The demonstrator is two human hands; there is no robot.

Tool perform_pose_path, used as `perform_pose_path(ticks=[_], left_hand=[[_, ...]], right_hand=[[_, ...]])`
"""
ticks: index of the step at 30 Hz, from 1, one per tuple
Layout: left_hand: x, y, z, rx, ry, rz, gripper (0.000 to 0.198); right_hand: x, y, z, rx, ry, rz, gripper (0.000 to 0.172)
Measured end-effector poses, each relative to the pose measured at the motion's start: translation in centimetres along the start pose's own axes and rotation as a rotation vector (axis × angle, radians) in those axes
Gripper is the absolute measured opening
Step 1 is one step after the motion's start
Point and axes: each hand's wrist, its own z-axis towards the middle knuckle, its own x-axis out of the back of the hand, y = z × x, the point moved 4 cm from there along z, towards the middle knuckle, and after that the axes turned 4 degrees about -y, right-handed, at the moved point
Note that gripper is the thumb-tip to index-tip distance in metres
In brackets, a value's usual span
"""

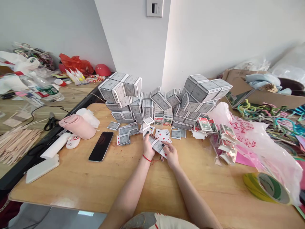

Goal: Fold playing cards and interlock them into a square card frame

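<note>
Here, in the centre of the frame, my left grip [148, 147] and my right grip [172, 156] pinch grey-backed playing cards [157, 146] from both sides, seemingly to steady them above the worktop [95, 184].

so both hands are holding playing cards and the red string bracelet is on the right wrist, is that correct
Not quite: the head view shows the red string bracelet on the left wrist, not the right. The rest stands: the left hand and the right hand are both holding playing cards.
</note>
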Motion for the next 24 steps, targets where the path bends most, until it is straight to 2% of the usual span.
perform_pose_path(ticks=[3, 11, 19, 24], left_hand=[[0.12, -0.7, 0.2, 0.054, 0.021, -0.039, 0.023], [0.05, -1.05, 0.01, 0.088, -0.022, -0.074, 0.018], [0.26, -1.07, 0.22, 0.079, -0.04, -0.093, 0.012], [0.67, -0.93, 0.16, 0.073, -0.035, -0.058, 0.013]], right_hand=[[-0.07, -0.22, -0.21, 0.005, 0.016, -0.074, 0.045], [-0.07, 0.22, -0.03, 0.069, 0.101, -0.233, 0.048], [0.21, -0.22, 0.23, 0.188, 0.254, -0.429, 0.034], [0.06, 0.18, 0.32, 0.126, 0.235, -0.402, 0.031]])
